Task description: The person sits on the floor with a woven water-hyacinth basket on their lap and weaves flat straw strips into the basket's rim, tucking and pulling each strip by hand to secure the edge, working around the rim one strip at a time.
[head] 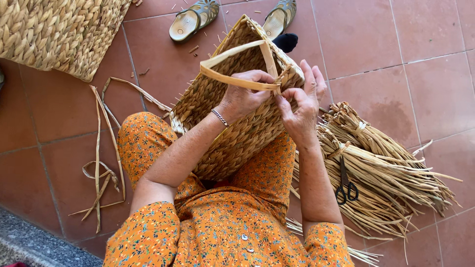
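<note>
Both hands' grip pinching flat strap, left hand, right hand, woven basket lengthwise, mouth pointing away

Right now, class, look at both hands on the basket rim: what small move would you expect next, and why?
Probably pulling the flat strip snug. It loops loosely above the basket rim, the left hand pinches it at the edge, and the right hand presses where it meets the weave. That slack suggests tightening comes first.
</note>
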The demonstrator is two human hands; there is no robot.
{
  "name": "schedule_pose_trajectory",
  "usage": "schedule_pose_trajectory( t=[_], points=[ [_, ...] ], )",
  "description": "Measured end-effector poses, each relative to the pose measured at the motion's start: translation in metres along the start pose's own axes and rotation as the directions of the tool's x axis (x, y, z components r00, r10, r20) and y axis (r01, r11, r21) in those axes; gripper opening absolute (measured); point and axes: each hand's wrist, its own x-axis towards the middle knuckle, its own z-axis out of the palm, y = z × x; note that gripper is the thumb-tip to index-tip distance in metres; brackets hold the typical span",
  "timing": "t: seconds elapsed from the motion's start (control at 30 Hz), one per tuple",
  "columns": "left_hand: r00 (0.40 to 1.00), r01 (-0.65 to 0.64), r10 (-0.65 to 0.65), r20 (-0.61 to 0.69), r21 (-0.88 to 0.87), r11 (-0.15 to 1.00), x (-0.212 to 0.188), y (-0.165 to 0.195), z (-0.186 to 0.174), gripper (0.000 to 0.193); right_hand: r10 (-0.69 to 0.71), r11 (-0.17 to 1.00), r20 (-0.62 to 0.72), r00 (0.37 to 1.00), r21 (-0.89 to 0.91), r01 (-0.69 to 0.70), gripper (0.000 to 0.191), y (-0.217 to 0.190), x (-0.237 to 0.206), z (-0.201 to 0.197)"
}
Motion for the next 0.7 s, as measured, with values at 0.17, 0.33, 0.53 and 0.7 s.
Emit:
schedule_pose_trajectory(
  t=[0.17,0.33,0.53,0.7],
  points=[
    [0.989,0.142,-0.139,0.045,-0.066,0.988,-0.008,-0.004,0.021,0.018,0.033,0.999,0.000,0.999,-0.013,-0.033,0.016,0.010,-0.018,-0.008],
    [0.997,0.063,-0.065,-0.039,-0.038,0.997,-0.017,-0.014,0.042,0.018,0.083,0.995,0.020,0.996,0.055,-0.084,0.013,0.023,-0.043,-0.022],
    [0.989,0.067,-0.070,-0.131,-0.030,0.997,-0.024,-0.020,0.068,0.012,0.289,0.870,0.303,0.908,0.314,-0.381,0.009,0.063,-0.110,-0.056],
    [0.981,0.168,-0.178,-0.073,-0.125,0.978,-0.025,-0.023,0.086,0.011,0.469,0.715,0.578,0.668,0.196,-0.671,0.014,0.128,-0.193,-0.106]
  ],
)
